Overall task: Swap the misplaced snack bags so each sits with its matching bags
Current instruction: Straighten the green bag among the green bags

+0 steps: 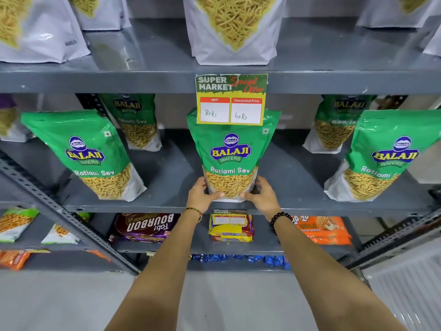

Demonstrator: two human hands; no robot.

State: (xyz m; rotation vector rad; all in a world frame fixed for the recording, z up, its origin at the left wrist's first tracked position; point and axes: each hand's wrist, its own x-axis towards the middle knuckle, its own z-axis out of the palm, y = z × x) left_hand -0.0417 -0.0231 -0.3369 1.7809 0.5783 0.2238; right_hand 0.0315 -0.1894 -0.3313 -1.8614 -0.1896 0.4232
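Two hands close on one green Ratlami Sev bag at the centre of the middle shelf: the left hand clasps its lower corner at about 7 o'clock of the bag, the right hand its lower corner at about 5 o'clock, thumbs pressed on the clear window over the sev. The bag stands upright with its base on the shelf, its top edge tucked behind the price card hanging at 12 o'clock. Other green bags stand at 9 o'clock and 3 o'clock, well apart from it, with more of the same print behind.

Since it matches its neighbours, this looks like a seating step, the bag being settled among its own kind, though a lift cannot be ruled out. The white bags on the shelf above at 12 o'clock appear to be the other group. The next move likely calls for squaring the base, checking it stands unaided, then easing both grips off without tipping it.
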